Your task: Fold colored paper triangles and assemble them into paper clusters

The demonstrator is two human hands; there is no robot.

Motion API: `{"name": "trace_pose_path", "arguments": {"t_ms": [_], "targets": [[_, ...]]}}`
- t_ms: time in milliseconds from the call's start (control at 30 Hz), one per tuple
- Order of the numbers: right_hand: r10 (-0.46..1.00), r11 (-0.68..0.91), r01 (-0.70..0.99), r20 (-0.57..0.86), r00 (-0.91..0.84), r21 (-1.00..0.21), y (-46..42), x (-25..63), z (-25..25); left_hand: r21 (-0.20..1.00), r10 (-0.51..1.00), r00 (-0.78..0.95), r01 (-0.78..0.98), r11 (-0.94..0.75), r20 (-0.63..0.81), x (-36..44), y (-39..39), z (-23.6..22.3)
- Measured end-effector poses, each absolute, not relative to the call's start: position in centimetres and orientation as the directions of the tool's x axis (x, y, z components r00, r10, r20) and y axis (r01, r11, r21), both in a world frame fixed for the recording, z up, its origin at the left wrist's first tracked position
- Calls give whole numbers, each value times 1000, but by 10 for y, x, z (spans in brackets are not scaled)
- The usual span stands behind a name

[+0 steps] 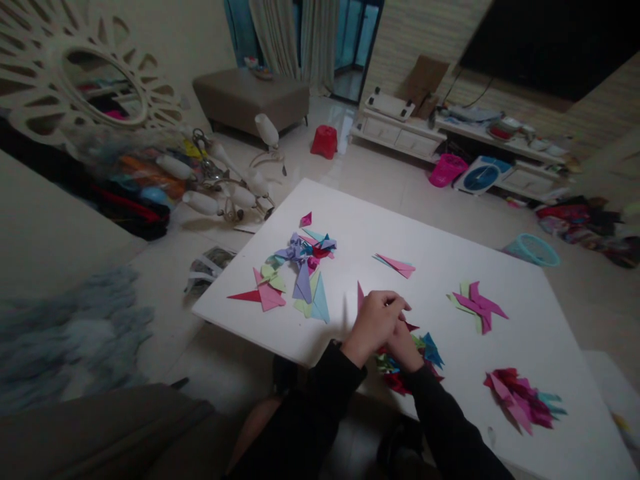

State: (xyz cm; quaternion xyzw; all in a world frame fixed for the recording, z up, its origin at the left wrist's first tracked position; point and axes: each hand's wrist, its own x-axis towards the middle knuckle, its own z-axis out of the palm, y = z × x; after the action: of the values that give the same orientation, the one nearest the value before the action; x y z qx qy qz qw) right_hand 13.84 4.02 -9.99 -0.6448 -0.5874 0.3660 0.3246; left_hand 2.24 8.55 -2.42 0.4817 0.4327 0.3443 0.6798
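Observation:
My left hand [374,323] and my right hand [404,343] are together above the near edge of the white table [345,207]. The left fingers are curled and closed, partly over the right hand, whose fingers are also bent in. What they hold, if anything, is hidden. A pink pointed paper piece [360,293] shows just beyond the left hand; whether it is held or lying there I cannot tell. Beneath my hands and wrists spreads a pile of red, green and blue folded papers [430,350], partly covered.
At the left lies a heap of purple, green and pink folded papers [303,283]. Folded strips [397,265] lie mid-table, a magenta and green pinwheel [480,307] at right, and a pink paper cluster [525,400] near the right front. A red stool [325,141] stands beyond the table.

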Motion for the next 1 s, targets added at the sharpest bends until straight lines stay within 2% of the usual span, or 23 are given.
{"name": "trace_pose_path", "arguments": {"t_ms": [167,267,367,567,700,900,1000], "targets": [[985,-166,401,-135,105,-901,6,169,-78,975,921,323,39,219,-220,20,92,-33],[988,-126,431,-71,140,-894,-6,179,-73,969,939,261,162,187,-225,22,92,-38],[987,-88,478,-14,157,-874,-12,185,-72,948,922,262,218,230,-284,27,89,-44],[992,3,510,66,104,-860,-16,192,-69,929,844,388,142,342,-370,41,84,-51],[991,29,509,93,100,-860,-16,196,-68,935,842,406,137,328,-355,48,84,-55],[990,26,529,95,102,-848,-17,202,-66,939,830,461,22,343,-314,53,87,-65],[978,-28,482,75,193,-876,-18,208,-61,950,852,438,12,312,-286,51,89,-62]]}}
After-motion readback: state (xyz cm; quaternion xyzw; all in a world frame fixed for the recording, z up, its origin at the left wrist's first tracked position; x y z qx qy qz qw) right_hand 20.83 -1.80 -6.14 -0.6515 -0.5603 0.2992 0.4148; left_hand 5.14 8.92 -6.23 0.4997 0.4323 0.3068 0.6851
